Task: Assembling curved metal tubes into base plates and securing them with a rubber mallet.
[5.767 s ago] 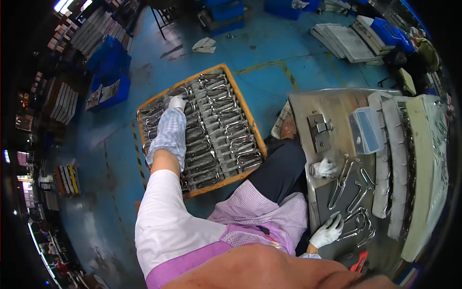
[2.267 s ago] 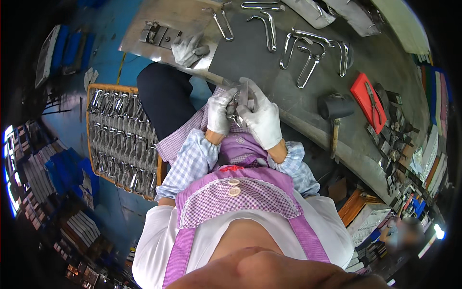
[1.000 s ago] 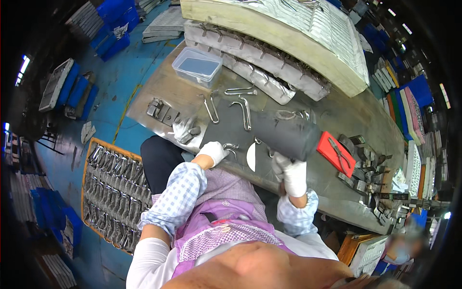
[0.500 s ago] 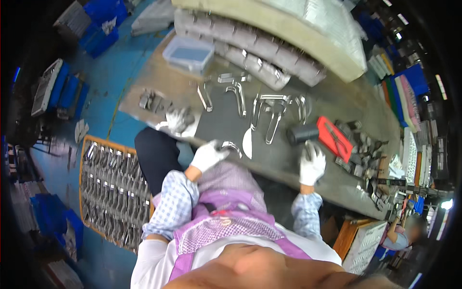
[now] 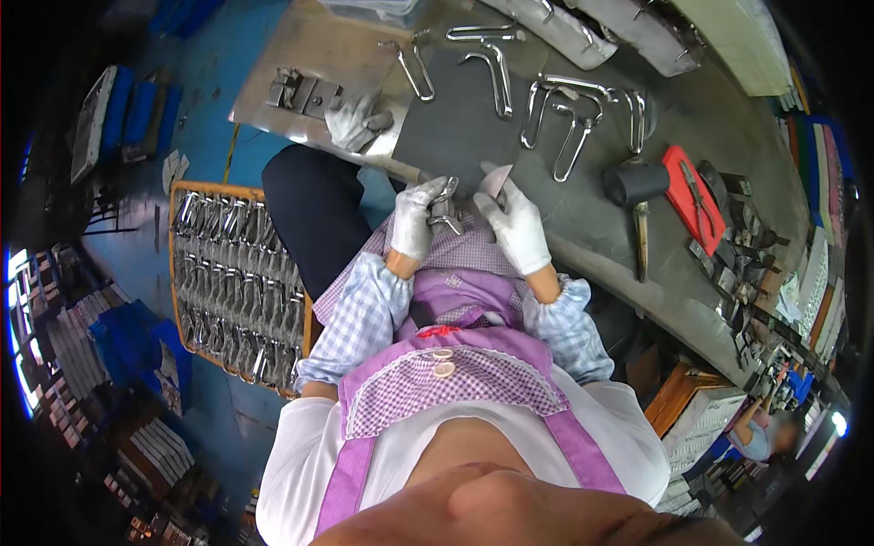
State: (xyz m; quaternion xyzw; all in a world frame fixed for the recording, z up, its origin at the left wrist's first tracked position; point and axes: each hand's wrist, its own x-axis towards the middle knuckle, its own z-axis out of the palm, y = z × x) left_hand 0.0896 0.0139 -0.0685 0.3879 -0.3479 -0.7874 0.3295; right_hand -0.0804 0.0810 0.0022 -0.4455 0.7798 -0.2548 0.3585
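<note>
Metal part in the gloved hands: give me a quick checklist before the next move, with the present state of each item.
1. Left hand grips the metal part: ok.
2. Right hand on the part: cannot tell; it is close beside it and seems to hold a small flat piece.
3. Both hands gloved: ok.
4. Hammer within reach on the bench, to the right: ok.
5. Finished-looking parts lie apart from the hands: ok.
6. Crate of parts on the floor, left side: ok, full.
</note>
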